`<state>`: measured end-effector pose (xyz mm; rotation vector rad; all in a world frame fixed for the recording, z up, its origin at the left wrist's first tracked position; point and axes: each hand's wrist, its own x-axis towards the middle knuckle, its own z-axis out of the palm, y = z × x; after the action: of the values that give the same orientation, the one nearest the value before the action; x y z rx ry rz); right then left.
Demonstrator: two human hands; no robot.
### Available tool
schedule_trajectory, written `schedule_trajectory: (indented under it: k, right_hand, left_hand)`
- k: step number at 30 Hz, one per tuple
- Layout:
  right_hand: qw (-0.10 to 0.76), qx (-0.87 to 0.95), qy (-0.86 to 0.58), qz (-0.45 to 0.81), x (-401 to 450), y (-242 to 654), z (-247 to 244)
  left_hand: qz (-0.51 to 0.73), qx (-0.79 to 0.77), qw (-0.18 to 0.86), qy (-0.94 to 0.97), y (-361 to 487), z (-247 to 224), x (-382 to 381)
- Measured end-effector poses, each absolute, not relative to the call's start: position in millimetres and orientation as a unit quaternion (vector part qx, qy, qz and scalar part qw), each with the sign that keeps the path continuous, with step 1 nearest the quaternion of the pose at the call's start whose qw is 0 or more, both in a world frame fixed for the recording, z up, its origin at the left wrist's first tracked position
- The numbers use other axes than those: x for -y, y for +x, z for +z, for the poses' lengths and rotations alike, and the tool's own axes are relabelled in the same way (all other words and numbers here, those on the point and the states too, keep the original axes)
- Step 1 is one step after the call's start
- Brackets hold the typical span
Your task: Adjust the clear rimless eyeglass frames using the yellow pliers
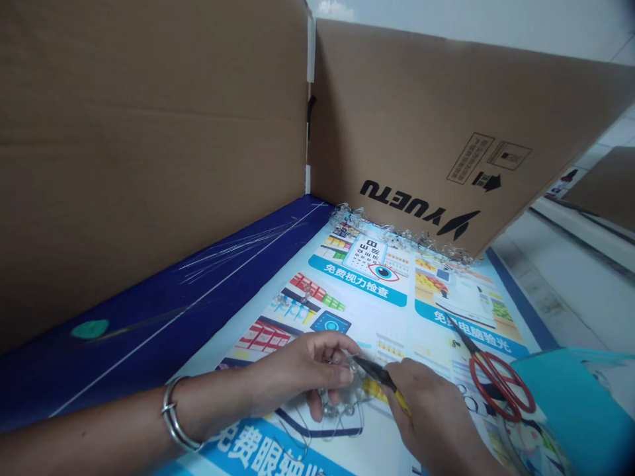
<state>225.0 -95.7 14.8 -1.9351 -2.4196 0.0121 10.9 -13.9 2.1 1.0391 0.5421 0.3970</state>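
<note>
My left hand [307, 370] holds a tangle of clear plastic pieces on thin wire [337, 403], and the wire loops hang down onto the printed eye-clinic poster [367, 291]. A metal bangle [174, 413] circles my left wrist. My right hand [426, 416] grips small yellow-handled pliers [381, 378], whose black tip reaches into the clear pieces close to my left fingers. Red-handled scissors [497, 385] lie on the poster just to the right of my right hand, not touching it.
Two upright cardboard panels [421, 125] wall off the far and left sides. A dark blue strip [163, 311] runs along the left panel. More clear plastic pieces [397, 231] line the poster's far edge. A teal folder [570, 403] lies at the right.
</note>
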Motion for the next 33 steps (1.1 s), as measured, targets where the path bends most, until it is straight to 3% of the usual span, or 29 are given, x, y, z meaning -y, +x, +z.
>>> schedule_trajectory:
  k: [10, 20, 33]
  right_hand:
    - [0.021, 0.796, -0.604, -0.022, 95, 219, 16]
    - [0.004, 0.778, -0.626, 0.05, 95, 221, 19]
    - [0.072, 0.762, -0.636, 0.1, 88, 231, 13]
  left_hand:
    - [0.222, -0.306, 0.792, 0.48, 17, -1, 20]
    - [0.235, -0.32, 0.792, 0.464, 17, -3, 21]
    - [0.261, -0.32, 0.785, 0.461, 17, 2, 20]
